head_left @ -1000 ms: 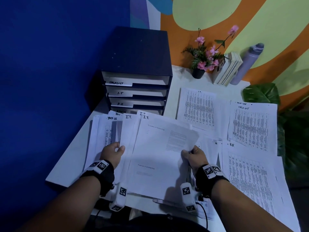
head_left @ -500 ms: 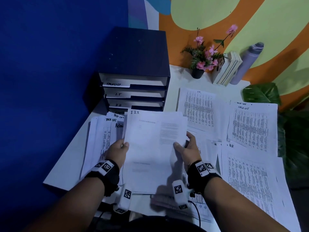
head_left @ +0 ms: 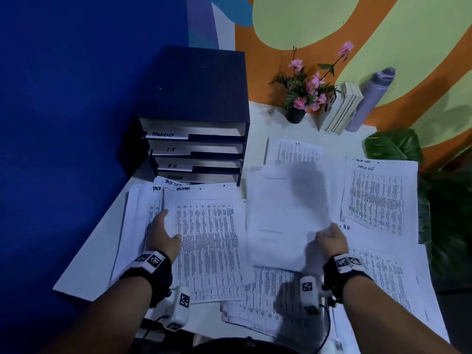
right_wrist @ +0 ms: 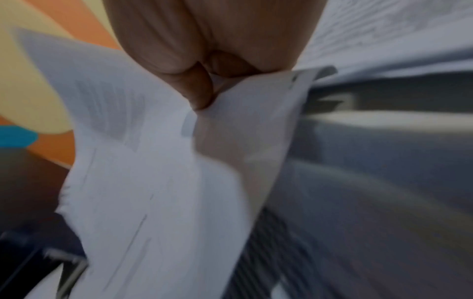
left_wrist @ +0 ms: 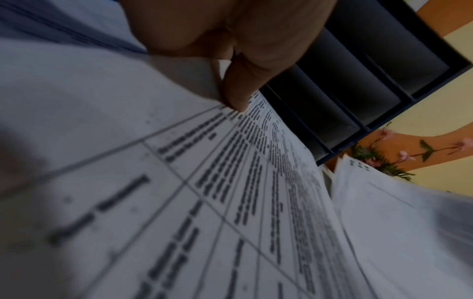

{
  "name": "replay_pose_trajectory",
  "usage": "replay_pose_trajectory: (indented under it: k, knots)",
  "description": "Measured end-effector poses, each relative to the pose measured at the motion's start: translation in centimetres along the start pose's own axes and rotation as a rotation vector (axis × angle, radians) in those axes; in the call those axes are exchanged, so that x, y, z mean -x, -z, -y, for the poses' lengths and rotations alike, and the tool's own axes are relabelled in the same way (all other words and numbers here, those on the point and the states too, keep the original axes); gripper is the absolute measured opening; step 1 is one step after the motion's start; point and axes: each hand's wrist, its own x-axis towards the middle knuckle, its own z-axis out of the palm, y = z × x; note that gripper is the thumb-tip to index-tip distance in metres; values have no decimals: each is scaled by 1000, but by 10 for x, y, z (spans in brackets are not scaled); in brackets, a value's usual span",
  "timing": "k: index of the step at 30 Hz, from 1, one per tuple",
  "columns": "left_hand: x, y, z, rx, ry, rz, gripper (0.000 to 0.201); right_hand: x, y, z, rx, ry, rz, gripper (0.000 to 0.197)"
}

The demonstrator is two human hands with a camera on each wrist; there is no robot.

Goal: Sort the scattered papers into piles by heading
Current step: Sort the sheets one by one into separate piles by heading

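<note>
White surface (head_left: 84,261) strewn with papers | right hand (head_left: 329,238) pinches lifted sheaf (head_left: 286,215) at near corner, mid-right | left hand (head_left: 163,235) rests loosely on ADMIN sheet (head_left: 209,238) | should confirm blurred heading before dropping on far I.T. pile (head_left: 296,152).

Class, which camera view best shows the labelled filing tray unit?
The head view: the filing tray unit faces the camera, its labels visible on four shelves. The left wrist view shows only dark, unlabelled shelves; the right wrist view shows nothing recognisable of it.
</note>
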Motion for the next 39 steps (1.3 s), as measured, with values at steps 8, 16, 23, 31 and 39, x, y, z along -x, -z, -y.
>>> replay_pose_trajectory:
  k: [8, 16, 23, 31, 39]
  knots:
    - [-13, 7, 21, -146, 152, -39, 58, -50, 26, 59, -68, 52, -115, 51]
    - [-1, 11, 20, -189, 213, -24, 45, -73, 16, 96, 70, 193, -248, 39]
    - [13, 7, 4, -149, 159, 23, 39, -75, 3, 111, 482, 269, -113, 47]
    - [28, -10, -14, -62, 52, 120, 35, 28, -82, 70, -94, 111, 513, 56]
    - [9, 9, 17, -432, 77, -14, 47, 58, -120, 21, -71, 46, 412, 10]
